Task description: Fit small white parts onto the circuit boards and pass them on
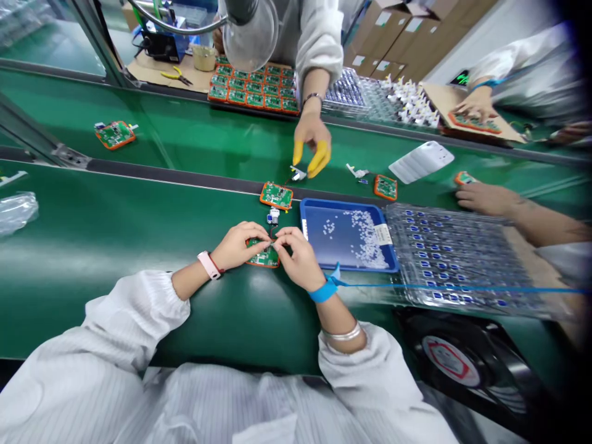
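My left hand (240,246) and my right hand (300,257) meet over a green circuit board (264,258) in an orange frame on the green bench. Fingertips of both are pinched together around thin dark and reddish wires (271,232) at the board's upper edge. These wires lead up to a small white-and-blue component (273,217) lying just beyond my fingers. The exact wire end is hidden between the fingertips. Farther off, a second orange-framed circuit board (276,195) rests at the belt's near edge.
Right of my hands lies a blue tray (304,229) of tiny white pieces, then clear plastic trays (444,259) of blue parts. A blue wrist cord (416,286) crosses them. Opposite, a co-worker's hand (313,139) with yellow finger covers holds a small part. A black fan (462,361) stands lower right.
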### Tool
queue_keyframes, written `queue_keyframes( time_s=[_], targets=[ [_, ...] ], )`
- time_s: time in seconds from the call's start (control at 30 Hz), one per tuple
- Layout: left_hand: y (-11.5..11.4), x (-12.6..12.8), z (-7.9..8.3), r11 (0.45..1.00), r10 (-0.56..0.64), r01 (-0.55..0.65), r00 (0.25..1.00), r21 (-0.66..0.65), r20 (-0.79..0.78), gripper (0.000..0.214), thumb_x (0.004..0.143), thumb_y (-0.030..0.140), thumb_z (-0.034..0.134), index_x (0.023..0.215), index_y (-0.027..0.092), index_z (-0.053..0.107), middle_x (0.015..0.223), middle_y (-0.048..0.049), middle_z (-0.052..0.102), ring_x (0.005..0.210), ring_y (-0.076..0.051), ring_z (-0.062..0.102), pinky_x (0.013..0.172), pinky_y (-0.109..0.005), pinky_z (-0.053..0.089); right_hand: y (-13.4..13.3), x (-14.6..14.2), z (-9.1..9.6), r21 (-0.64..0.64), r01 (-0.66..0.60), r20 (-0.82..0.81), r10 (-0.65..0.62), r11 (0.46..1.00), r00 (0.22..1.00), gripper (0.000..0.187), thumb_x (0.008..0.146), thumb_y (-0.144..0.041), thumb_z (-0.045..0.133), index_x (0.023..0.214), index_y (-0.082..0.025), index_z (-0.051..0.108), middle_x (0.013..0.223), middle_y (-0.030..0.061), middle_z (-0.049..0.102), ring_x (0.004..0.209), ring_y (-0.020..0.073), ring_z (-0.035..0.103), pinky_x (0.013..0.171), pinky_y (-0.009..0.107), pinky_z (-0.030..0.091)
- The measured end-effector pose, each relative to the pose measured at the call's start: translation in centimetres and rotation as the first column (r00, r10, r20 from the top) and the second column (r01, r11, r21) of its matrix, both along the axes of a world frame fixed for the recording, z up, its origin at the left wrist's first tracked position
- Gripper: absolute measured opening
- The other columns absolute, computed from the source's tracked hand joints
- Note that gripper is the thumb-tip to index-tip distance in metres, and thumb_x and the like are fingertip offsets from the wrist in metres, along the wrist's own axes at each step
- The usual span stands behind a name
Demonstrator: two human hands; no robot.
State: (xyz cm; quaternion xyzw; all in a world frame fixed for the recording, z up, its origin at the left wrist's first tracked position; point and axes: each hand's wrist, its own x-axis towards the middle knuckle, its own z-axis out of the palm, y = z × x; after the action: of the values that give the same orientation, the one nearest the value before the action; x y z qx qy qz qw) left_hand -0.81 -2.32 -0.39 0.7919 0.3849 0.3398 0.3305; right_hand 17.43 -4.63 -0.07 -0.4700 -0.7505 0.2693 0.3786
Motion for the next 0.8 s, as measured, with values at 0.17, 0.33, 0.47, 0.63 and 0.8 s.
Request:
queue_keyframes(
  time_s=[0.17, 0.33, 0.47, 0.63, 0.8],
  targets=[
    [0.2, 0.2, -0.1, 0.999, 0.002, -0.003, 0.999, -0.036, -0.032, 0.007, 0.077, 0.020, 0.062, 0.075, 0.018, 0.068, 0.085, -0.0032, 0.069, 0.082, -0.016, 0.061, 0.080, -0.031, 0.045, -0.1, -0.9, -1.4, -0.061, 0.000, -0.026, -0.001, 0.998, 1.000, 0.012, 0.083, -0.020, 0.047, 0.072, -0.019, 0.053, 0.093, 0.0074, 0.052, 0.095, 0.0185, 0.052, 0.086, 0.037, 0.042],
    [0.8, 0.8, 0.0, 0.995, 0.021, -0.033, 0.992, -0.097, -0.123, 0.010, 0.074, 0.014, 0.060, 0.067, 0.015, 0.068, 0.079, -0.0036, 0.068, 0.076, -0.016, 0.062, 0.073, -0.027, 0.046, 0.6, -0.4, -1.9, -0.162, 0.022, 0.005, -0.021, 0.987, 1.000, 0.014, 0.080, -0.019, 0.048, 0.067, -0.018, 0.052, 0.089, 0.0071, 0.051, 0.088, 0.0176, 0.053, 0.080, 0.035, 0.045],
    [1.3, 0.9, 0.5, 0.989, 0.013, -0.044, 0.977, -0.143, -0.214, 0.011, 0.073, 0.013, 0.058, 0.065, 0.015, 0.066, 0.079, -0.0034, 0.068, 0.074, -0.016, 0.062, 0.071, -0.026, 0.046, 0.6, -1.0, -1.6, -0.189, 0.033, 0.038, -0.026, 0.981, 0.999, 0.015, 0.078, -0.016, 0.048, 0.064, -0.018, 0.051, 0.084, 0.0065, 0.052, 0.082, 0.0168, 0.053, 0.074, 0.033, 0.046],
    [-0.5, -0.2, 0.8, 0.999, -0.025, 0.032, 0.949, 0.016, -0.313, 0.034, 0.074, 0.036, 0.065, 0.102, 0.017, 0.062, 0.103, -0.0079, 0.065, 0.097, -0.024, 0.057, 0.085, -0.036, 0.043, 0.4, 0.3, -0.3, -0.033, 0.088, 0.033, -0.087, 0.996, 0.996, 0.014, 0.080, -0.019, 0.049, 0.068, -0.019, 0.054, 0.085, 0.0061, 0.054, 0.082, 0.0163, 0.054, 0.075, 0.032, 0.045],
    [-3.8, -0.4, 1.6, 0.992, -0.102, 0.123, 0.893, 0.021, -0.438, 0.057, 0.072, 0.040, 0.067, 0.121, 0.019, 0.048, 0.112, -0.0106, 0.060, 0.103, -0.028, 0.054, 0.088, -0.043, 0.040, 2.0, 7.9, -0.6, 0.099, 0.424, 0.137, -0.435, 0.900, 0.890, 0.011, 0.075, -0.020, 0.053, 0.064, -0.019, 0.055, 0.078, 0.0068, 0.056, 0.083, 0.0202, 0.053, 0.076, 0.037, 0.044]
  ],
)
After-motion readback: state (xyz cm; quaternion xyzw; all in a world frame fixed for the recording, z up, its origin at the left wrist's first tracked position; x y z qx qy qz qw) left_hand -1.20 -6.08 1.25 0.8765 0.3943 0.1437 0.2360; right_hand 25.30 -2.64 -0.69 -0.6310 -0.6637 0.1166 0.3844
